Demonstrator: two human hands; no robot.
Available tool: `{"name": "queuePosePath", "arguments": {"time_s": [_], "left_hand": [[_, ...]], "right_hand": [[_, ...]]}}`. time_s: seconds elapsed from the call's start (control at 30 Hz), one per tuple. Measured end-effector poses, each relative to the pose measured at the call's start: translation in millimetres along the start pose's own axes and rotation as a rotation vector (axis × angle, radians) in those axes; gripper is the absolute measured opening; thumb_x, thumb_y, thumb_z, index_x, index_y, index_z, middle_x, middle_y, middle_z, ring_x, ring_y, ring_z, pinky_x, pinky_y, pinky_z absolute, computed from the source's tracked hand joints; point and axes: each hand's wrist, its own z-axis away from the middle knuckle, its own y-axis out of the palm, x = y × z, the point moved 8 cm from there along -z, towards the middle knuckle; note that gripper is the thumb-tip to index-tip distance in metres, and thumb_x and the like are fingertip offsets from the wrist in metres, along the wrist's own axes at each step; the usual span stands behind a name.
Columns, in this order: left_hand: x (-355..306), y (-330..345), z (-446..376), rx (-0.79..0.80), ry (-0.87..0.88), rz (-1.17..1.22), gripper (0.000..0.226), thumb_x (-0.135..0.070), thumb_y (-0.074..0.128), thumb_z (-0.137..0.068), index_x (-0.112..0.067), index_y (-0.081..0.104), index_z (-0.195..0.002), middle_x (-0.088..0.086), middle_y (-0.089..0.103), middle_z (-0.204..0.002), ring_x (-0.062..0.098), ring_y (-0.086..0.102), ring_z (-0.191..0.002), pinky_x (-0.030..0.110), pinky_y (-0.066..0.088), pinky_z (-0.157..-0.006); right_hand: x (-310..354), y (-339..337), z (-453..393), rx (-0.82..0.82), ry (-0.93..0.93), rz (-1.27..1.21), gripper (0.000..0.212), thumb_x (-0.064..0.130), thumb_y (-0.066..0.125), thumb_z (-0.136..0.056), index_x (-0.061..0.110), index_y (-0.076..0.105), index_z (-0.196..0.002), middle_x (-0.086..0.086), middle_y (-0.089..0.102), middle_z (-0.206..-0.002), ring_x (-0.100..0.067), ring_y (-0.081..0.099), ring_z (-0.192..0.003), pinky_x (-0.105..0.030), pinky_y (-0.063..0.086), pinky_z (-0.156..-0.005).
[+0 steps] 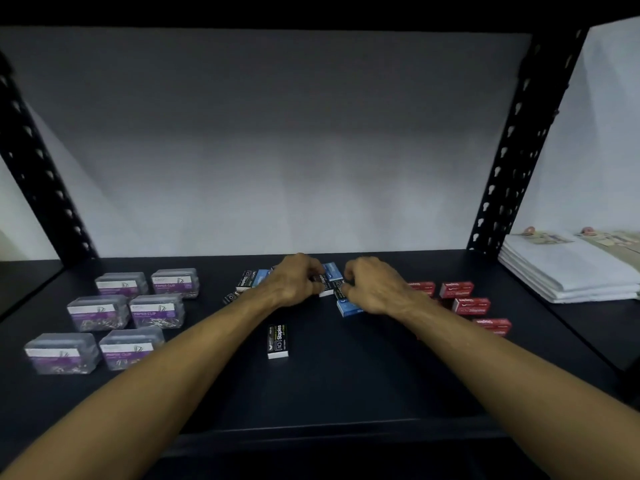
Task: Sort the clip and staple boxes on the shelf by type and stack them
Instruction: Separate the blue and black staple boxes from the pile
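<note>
Both hands meet over the mixed black and blue cardboard staple boxes [330, 277]: left hand [294, 282] pinching a black box [325, 287], right hand [372, 289] curled, grip unclear. Left of them, clear plastic paper-clip boxes [157, 311] show loose clips; right, red staple boxes [471, 304].

Dim, soft-focus wide-angle view: the pale back wall [277, 140] is greyly lit, the dark shelf [346, 382] swallows detail, uprights bow outward, and corners fall to black.
</note>
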Motion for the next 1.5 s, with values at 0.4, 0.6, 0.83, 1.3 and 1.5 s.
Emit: {"name": "queuePosePath", "arguments": {"time_s": [0.4,0.6,0.83,1.3,1.5], "left_hand": [[5.4,7.4,-2.5,0.163,-0.028,-0.050,0.049,-0.025,0.077,-0.081,-0.019,0.059,-0.126,0.000,0.059,-0.126,0.017,0.056,-0.110,0.027,0.043,-0.090],[7.1,1.6,8.9,0.234,-0.005,-0.064,0.071,-0.019,0.082,-0.077,-0.015,0.049,-0.140,0.005,0.055,-0.138,0.021,0.056,-0.118,0.023,0.045,-0.086],[2.7,-5.4,17.4,0.197,0.051,0.015,0.047,-0.009,0.082,-0.074,-0.028,0.057,-0.109,0.000,0.059,-0.116,0.021,0.060,-0.101,0.034,0.051,-0.086],[-9.6,-6.1,19.0,0.217,0.125,-0.147,0.049,-0.009,0.069,-0.086,-0.024,0.057,-0.131,-0.004,0.058,-0.092,0.013,0.056,-0.082,0.021,0.042,-0.067],[-1.6,-7.0,22.2,0.191,0.096,-0.182,0.044,-0.017,0.071,-0.087,-0.028,0.061,-0.128,-0.006,0.058,-0.097,0.015,0.059,-0.093,0.025,0.042,-0.081]], "right_hand": [[-2.4,19.8,-12.2,0.131,0.178,-0.167,0.023,0.022,0.068,-0.082,0.013,0.061,-0.101,0.002,0.059,-0.082,-0.013,0.058,-0.070,-0.024,0.040,-0.052],[-3.1,24.8,-5.0,0.234,0.257,-0.212,0.032,0.027,0.070,-0.079,0.010,0.066,-0.106,-0.002,0.066,-0.095,-0.014,0.059,-0.075,-0.024,0.047,-0.058],[-1.6,21.8,-2.1,0.239,0.284,-0.364,0.021,0.020,0.081,-0.075,0.011,0.064,-0.084,-0.001,0.067,-0.072,-0.011,0.060,-0.055,-0.023,0.042,-0.051],[-8.2,6.9,-0.8,0.070,0.158,-0.407,0.023,0.006,0.073,-0.077,0.027,0.065,-0.083,0.009,0.061,-0.085,-0.009,0.061,-0.083,-0.018,0.045,-0.064],[-3.2,9.0,5.6,0.157,0.076,-0.024,0.030,0.013,0.068,-0.079,0.029,0.066,-0.105,0.002,0.066,-0.107,-0.021,0.062,-0.098,-0.031,0.047,-0.078]]}}
